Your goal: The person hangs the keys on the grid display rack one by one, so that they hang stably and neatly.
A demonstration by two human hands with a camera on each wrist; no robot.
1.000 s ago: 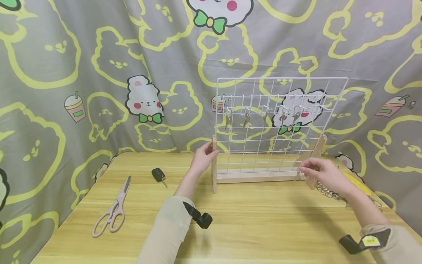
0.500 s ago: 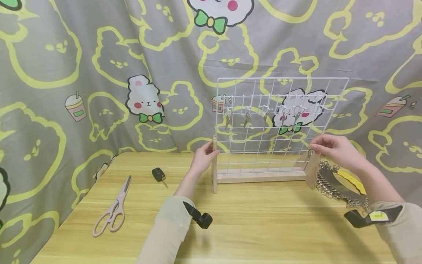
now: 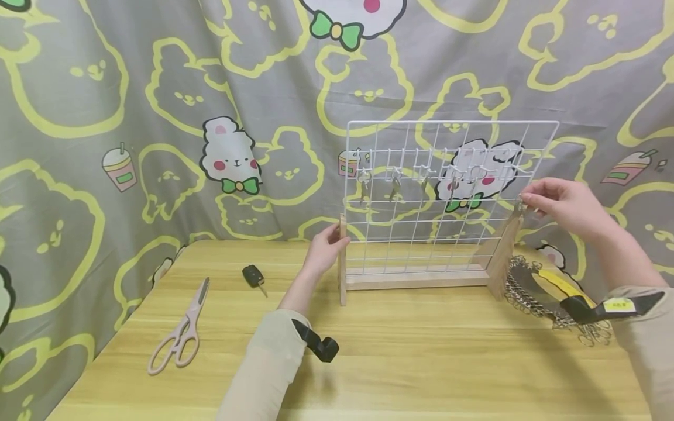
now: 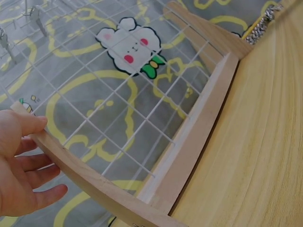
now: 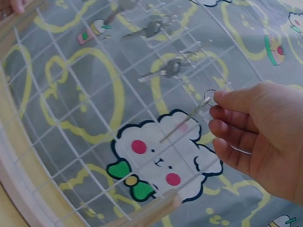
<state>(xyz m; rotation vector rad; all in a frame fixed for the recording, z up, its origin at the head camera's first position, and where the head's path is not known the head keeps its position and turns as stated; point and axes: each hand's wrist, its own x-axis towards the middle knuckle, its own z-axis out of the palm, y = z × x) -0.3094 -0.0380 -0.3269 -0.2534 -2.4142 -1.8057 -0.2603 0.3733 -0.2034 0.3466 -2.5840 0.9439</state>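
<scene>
A white wire grid rack (image 3: 447,193) stands on a wooden base (image 3: 416,278) at the back of the table, with several keys (image 3: 395,186) hanging from its hooks. My left hand (image 3: 325,248) holds the rack's left wooden post (image 4: 80,172), thumb on top and fingers behind. My right hand (image 3: 563,206) is raised beside the rack's right edge and pinches a small silver key (image 5: 187,118) by its ring (image 5: 209,98), close in front of the wires.
Pink scissors (image 3: 181,336) and a black car key (image 3: 254,276) lie on the wooden table (image 3: 411,362) at the left. A heap of metal rings with a yellow strip (image 3: 547,295) lies at the right behind the rack's foot. A patterned cloth hangs behind.
My right hand has risen from the table by the rack's right foot to the height of the upper wires, carrying the key. The left hand has stayed on the post.
</scene>
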